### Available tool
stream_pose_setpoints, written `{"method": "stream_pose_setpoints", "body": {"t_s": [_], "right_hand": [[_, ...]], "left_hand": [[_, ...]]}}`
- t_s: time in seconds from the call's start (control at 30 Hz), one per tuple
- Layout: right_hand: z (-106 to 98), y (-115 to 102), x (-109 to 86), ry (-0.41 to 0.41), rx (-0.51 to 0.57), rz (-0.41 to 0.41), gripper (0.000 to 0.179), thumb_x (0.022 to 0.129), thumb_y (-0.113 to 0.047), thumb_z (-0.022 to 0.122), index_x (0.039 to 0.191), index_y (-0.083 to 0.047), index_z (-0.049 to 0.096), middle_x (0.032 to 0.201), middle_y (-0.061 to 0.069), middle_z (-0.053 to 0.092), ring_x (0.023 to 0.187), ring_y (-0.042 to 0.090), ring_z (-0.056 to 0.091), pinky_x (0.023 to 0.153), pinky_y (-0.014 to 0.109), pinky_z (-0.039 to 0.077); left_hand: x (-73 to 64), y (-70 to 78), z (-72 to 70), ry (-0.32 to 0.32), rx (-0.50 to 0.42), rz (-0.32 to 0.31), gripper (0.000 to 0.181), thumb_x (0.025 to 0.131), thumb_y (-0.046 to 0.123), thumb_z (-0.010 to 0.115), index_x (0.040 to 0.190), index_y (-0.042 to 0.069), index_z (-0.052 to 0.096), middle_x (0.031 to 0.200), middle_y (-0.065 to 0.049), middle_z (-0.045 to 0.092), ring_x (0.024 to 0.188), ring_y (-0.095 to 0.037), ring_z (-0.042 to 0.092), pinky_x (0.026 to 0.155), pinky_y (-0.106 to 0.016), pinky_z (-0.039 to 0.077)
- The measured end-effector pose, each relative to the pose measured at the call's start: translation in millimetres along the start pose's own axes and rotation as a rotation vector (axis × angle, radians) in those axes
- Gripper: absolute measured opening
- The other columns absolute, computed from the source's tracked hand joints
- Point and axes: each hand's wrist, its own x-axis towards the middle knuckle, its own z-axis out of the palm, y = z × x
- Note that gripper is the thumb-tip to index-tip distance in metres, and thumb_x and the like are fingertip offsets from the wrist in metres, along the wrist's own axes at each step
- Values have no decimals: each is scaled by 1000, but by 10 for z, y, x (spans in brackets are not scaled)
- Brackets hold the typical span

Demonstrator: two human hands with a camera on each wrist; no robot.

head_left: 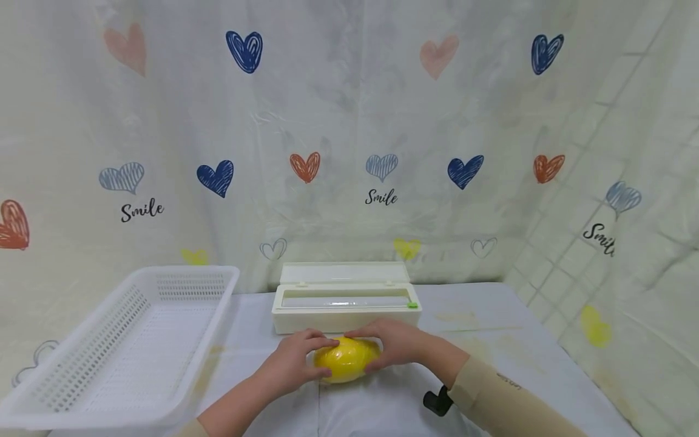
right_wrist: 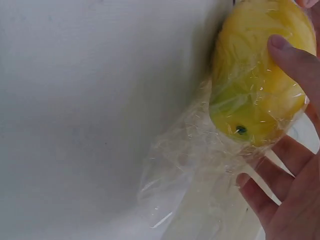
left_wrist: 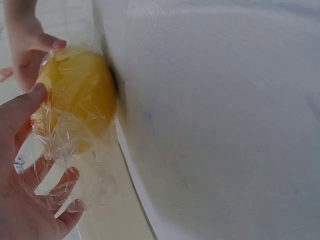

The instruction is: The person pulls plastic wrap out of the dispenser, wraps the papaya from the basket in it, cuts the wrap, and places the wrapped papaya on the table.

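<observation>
A yellow mango [head_left: 347, 361], wrapped in clear cling film, is held between both hands at the front of the table. The left hand [head_left: 295, 361] grips its left end; in the left wrist view its thumb presses the fruit and its other fingers lie behind loose, crinkled film [left_wrist: 55, 135]. From the right, the right hand [head_left: 395, 343] grips the other end, thumb on top. A greenish patch with a dark stem spot shows through the film in the right wrist view, where a loose flap of film [right_wrist: 175, 165] trails off the end. The mango's underside is hidden.
Behind the hands stands a cream cling film dispenser [head_left: 346, 320], lid raised, with a roll inside and a green slider [head_left: 412, 305] at its right. A white plastic basket [head_left: 210, 340] sits on the left. A heart-printed curtain [head_left: 338, 121] hangs behind the white-covered table [head_left: 464, 309].
</observation>
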Motion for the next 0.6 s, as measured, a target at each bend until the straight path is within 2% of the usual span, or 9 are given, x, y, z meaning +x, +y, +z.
{"method": "stream_pose_setpoints", "body": {"t_s": [0.13,0.27,0.4,0.5,0.6], "right_hand": [[47,0,-14,31,-21,17,72,76,-56,80,141,-43,52,133,-18,58,118,11,56,101,41,46],[82,-60,-75,64,-42,39,71,74,-58,80,139,-42,55,129,-18,60,110,10,57,98,39,47],[119,-184,-139,99,-68,62,70,74,-55,82,137,-35,59,120,-14,65,100,10,57,90,35,49],[159,-302,-178,132,-71,110,70,74,-51,84,136,-30,60,119,-11,66,98,13,58,90,36,50],[222,-427,-210,167,-33,192,70,73,-49,84,136,-27,60,120,-8,67,101,15,60,91,39,50]], "left_hand": [[24,-37,1,-11,17,18,47,82,42,80,127,38,66,125,6,60,115,-25,54,99,-54,42],[45,-80,-25,-37,40,71,47,83,42,78,128,40,65,129,5,60,121,-27,51,104,-57,36],[73,-116,-70,-63,49,134,45,84,36,79,126,39,66,130,6,60,124,-27,50,104,-57,32],[97,-131,-107,-74,58,176,44,84,32,79,126,38,67,129,7,61,123,-26,49,103,-56,33],[119,-153,-127,-75,73,212,44,84,28,79,126,36,67,129,7,61,124,-26,49,102,-55,33]]}}
